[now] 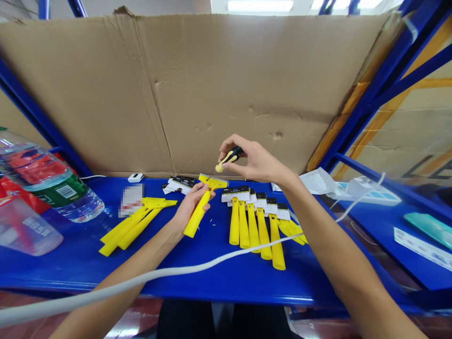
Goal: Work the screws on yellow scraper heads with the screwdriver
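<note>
Left hand: the left hand (192, 203) is closed round the neck of a yellow plastic T-headed scraper (196, 215), its broad head tilted up and away from the wearer
Right hand: the right hand (259, 161) pinches a black and pale-yellow screwdriver (230, 159) above and right of the left, shaft pointing down to the scraper's head; hands apart, joined only through tool and workpiece; whether the tip sits in a screw is too small to tell
Scraper: held up between the hands, over the blue bench top (212, 285); no card seen on it
Pale specks: a few tiny bits (213, 224) on the bench just right of the left hand; too small to identify
Carded row: five yellow handles with black-and-white cards (252, 226) lie side by side below the right hand; these look the furthest along
Right forearm side: more yellow plastic pieces (291, 230) next to the row, partly hidden, count unclear
Left pile: a small heap of yellow plastic scrapers (136, 230) left of the left hand, no cards visible on them; probably waiting, though their stage is uncertain
Spare cards: loose black-and-white cards (180, 183) just beyond the left hand, apparently unused
Progress: by my reading, part-way; the piece in hand looks mid-screwing, the pile and cards seem left to do
</note>
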The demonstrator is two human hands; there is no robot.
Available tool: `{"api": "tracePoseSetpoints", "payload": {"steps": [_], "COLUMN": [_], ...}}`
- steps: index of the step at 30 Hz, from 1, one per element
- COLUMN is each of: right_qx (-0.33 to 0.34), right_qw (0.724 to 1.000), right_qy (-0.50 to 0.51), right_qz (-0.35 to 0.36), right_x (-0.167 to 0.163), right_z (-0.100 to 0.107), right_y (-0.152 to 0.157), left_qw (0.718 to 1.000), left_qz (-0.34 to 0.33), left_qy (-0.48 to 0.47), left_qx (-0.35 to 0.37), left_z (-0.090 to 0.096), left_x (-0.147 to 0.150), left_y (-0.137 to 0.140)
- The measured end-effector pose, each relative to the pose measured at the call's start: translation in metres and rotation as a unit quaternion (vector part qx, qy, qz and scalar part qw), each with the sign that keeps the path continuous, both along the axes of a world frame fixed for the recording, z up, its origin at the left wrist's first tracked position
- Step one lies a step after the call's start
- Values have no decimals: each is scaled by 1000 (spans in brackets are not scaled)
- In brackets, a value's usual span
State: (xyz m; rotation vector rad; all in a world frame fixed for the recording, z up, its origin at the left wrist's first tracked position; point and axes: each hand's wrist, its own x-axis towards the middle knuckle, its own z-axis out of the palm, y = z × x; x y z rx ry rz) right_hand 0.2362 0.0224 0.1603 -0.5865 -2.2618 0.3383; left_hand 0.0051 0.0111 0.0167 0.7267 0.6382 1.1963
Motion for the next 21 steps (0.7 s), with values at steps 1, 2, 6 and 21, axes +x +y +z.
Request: {"api": "tracePoseSetpoints", "payload": {"steps": [1, 2, 6, 21], "right_qx": [9, 19, 19, -6], "right_qw": [1000, 999, 999, 1000], "right_qy": [0, 0, -3, -5], "right_qz": [-13, -29, -31, -4], "right_x": [0, 0, 2, -1], "right_z": [0, 0, -1, 3], "right_y": [0, 1, 3, -5], "left_qw": [1000, 1000, 1000, 1000], "left_qz": [1, 2, 4, 8], "left_qy": [-2, -3, -7, -24], "left_qx": [1, 2, 1, 7], "left_z": [0, 0, 0, 1], "left_x": [0, 0, 1, 0], "left_y": [0, 0, -1, -1]}}
